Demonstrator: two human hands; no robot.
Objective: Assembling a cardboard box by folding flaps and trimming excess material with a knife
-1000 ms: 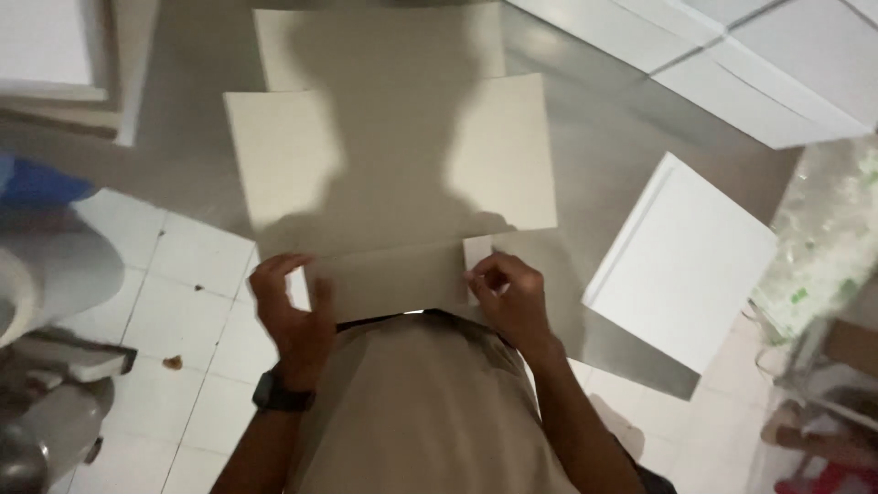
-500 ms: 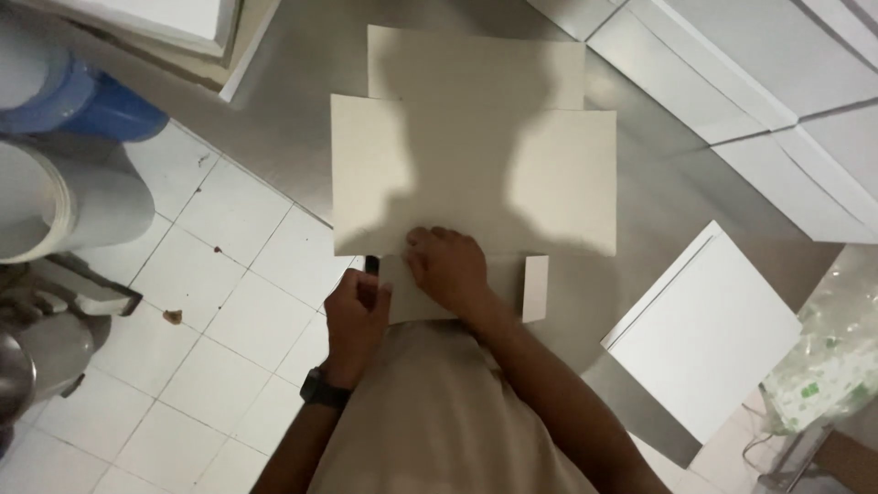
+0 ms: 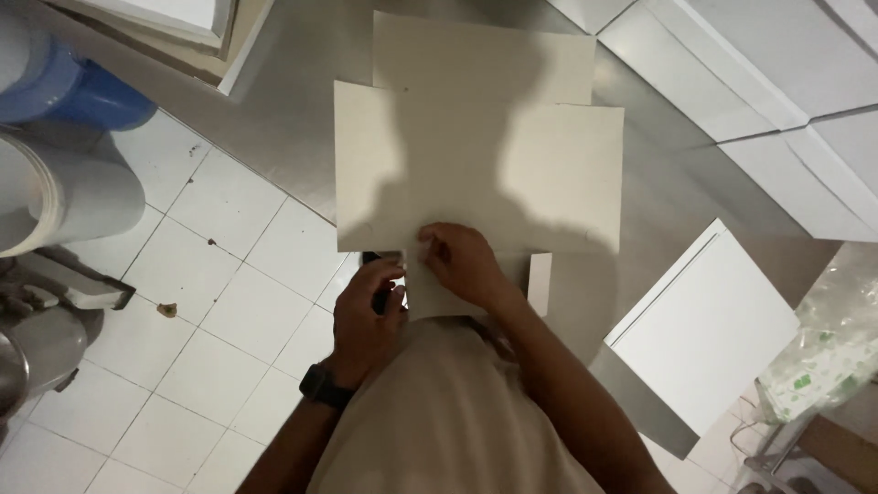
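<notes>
A flat grey cardboard box blank (image 3: 476,165) lies spread on the metal table (image 3: 293,137), its near flap reaching the table's edge by my body. My right hand (image 3: 465,267) lies on that near flap, fingers curled at the fold line. My left hand (image 3: 364,316), with a dark watch on the wrist, is at the table's edge just left of the flap. It is closed around a small dark object (image 3: 377,261), whose kind I cannot make out. The two hands almost touch.
A white box (image 3: 704,329) sits at the table's right corner. Flat white sheets (image 3: 777,73) lie at the back right, stacked boards (image 3: 183,27) at the back left. A blue barrel (image 3: 87,96) and a white bucket (image 3: 64,197) stand on the tiled floor. A plastic bag (image 3: 832,348) lies far right.
My right hand slid left along the near flap. My left hand came off the cardboard and closed on the dark object at the table's edge. The view shifted right.
</notes>
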